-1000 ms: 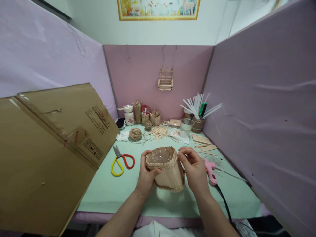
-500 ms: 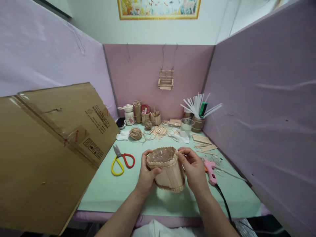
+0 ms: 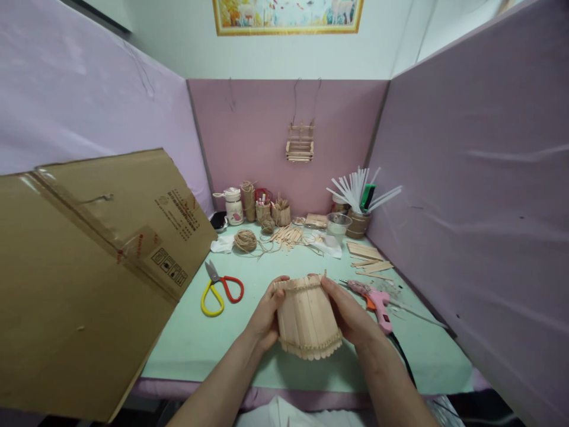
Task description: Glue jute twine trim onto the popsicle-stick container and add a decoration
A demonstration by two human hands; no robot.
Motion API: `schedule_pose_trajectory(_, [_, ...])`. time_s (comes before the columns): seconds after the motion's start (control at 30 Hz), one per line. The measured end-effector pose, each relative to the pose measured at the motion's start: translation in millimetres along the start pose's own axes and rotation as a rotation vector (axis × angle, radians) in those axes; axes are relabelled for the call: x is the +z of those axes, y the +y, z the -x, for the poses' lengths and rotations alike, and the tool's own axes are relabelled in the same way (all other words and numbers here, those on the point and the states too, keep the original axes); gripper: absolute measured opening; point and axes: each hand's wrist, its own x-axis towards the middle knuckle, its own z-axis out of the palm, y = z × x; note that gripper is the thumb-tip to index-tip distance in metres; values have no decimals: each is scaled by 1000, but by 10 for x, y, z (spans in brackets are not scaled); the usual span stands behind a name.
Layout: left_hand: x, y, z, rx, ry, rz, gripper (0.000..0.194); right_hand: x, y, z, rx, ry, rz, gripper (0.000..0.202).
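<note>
Slat basket (image 3: pixel 308 320) gripped between both hands, over the near side of the table (image 3: pixel 200 356), scalloped edge toward 6 o'clock. Left hand (image 3: pixel 268 311) clamps its 9 o'clock side, right hand (image 3: pixel 349 311) its 3; most fingertips hidden. From basket: scissors (image 3: pixel 216 278) at 10, twine ball (image 3: pixel 245 240) at 11, loose sticks (image 3: pixel 288 236) near 12, glue gun (image 3: pixel 381 303) between 2 and 3.

The bare left arm (image 3: pixel 217 375) and right arm (image 3: pixel 391 375) are stretched forward and slanted inward. The left hand (image 3: pixel 265 315) and the right hand (image 3: pixel 352 312) are held a little apart, palms turned toward each other. The fingers (image 3: pixel 281 279) are bent, and both thumbs (image 3: pixel 328 286) are pointed up.
</note>
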Motion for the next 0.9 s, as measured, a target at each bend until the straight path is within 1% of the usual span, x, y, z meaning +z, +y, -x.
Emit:
schedule_pose_trajectory(0.1, [-24,-27,-28,-1,20,6,56,21,16,-4,-16,31,31,37])
schedule_pose_trajectory(0.2, [-36,-45,-50,-11,20,29,51,56,-4,21,8,-19,30,47])
schedule_pose_trajectory(0.27, [-35,-49,-61,-24,12,50,50,73,-26,45,4,-40,2,46])
schedule_pose_trajectory(0.37, [-32,-49,-72,-39,1,72,47,94,-62,80,-22,23,-7,38])
schedule_pose_trajectory(0.43, [-32,-46,-75,-36,-12,66,46,111,-85,101,-21,49,17,39])
schedule_pose_trajectory(0.57, [-30,-30,-60,5,-10,26,49,146,-99,126,-13,47,22,47])
schedule_pose_trajectory(0.67, [-11,-12,-30,25,9,-19,55,153,-66,132,-6,107,39,59])
schedule_pose_trajectory(0.73, [10,2,-7,33,-4,-53,60,150,-31,139,-12,125,70,65])
schedule_pose_trajectory(0.83, [42,25,21,60,-23,-112,64,144,22,156,-17,94,96,70])
schedule_pose_trajectory(0.9, [61,37,31,85,-9,-163,64,141,57,158,-33,83,89,70])
